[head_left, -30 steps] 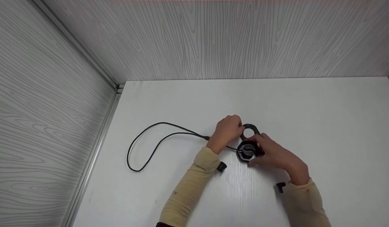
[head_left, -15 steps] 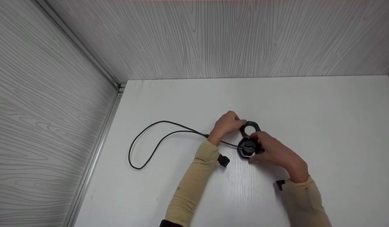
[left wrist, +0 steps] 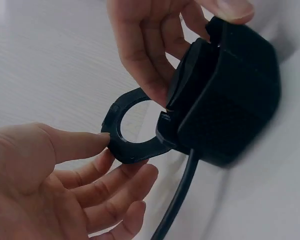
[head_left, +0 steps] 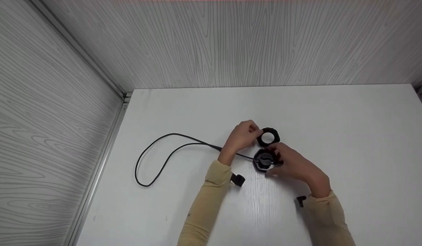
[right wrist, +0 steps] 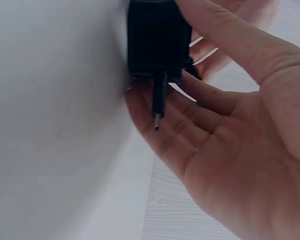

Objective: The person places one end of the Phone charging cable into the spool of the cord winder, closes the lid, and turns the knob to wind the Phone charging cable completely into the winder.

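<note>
A black eight-sided case [head_left: 265, 160] with a round middle stands on the white table, and my right hand [head_left: 296, 165] grips it between thumb and fingers. Beyond it a black ring-shaped lid [left wrist: 131, 152] with a round hole stands swung out from the case; whether a hinge joins them cannot be seen. My left hand [head_left: 241, 136] pinches the lid's edge between thumb and forefinger, its other fingers loosely bent. From the case's left side a black cable [head_left: 173, 134] runs under my left wrist into a long loop. In the right wrist view a small plug [right wrist: 159, 100] sticks out of the case.
The white tabletop [head_left: 341, 130] meets a grey wood-grain panel [head_left: 211, 44] at the back and another panel [head_left: 43, 136] on the left. Small black wrist mounts [head_left: 237, 180] hang below both sleeves.
My left hand has shifted slightly away from me with the ring lid, which now sits a little farther from the case's middle. My right hand keeps its grip on the case.
</note>
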A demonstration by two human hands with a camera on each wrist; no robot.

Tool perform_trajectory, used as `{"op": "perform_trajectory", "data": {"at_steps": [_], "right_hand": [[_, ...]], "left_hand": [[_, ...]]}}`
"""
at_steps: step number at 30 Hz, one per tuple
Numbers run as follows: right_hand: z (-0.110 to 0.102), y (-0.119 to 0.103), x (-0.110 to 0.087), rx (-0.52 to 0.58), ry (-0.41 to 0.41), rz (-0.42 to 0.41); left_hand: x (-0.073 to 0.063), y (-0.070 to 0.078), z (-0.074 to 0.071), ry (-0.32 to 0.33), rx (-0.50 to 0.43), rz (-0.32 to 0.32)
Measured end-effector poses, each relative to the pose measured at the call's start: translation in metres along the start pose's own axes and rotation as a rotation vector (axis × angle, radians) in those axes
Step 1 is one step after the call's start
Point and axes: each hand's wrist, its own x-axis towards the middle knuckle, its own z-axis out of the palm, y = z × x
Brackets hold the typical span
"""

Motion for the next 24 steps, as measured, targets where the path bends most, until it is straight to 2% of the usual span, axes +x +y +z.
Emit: {"op": "perform_trajectory", "data": {"at_steps": [3,6,11,18,20,24], "right_hand": [[-0.006,0.007,-0.003,0.043,-0.033,0.012],[-0.015,0.015,-0.007,0.075,-0.056,0.023],[-0.028,0.025,-0.017,0.036,-0.043,0.046],[-0.036,0.029,-0.020,-0.015,-0.048,0.080],[-0.037,0.028,-0.019,-0.012,-0.019,0.069],[-0.036,0.024,-0.017,0.008,0.112,0.049]], "left_hand": [[-0.008,0.002,-0.001,0.013,0.023,0.074],[-0.015,0.004,-0.001,0.027,0.115,0.137],[-0.027,0.008,0.001,0.057,0.267,0.167],[-0.044,0.013,0.002,0.077,0.333,0.225],[-0.049,0.013,0.003,0.081,0.350,0.249],[-0.059,0.013,0.007,0.085,0.393,0.278]]}}
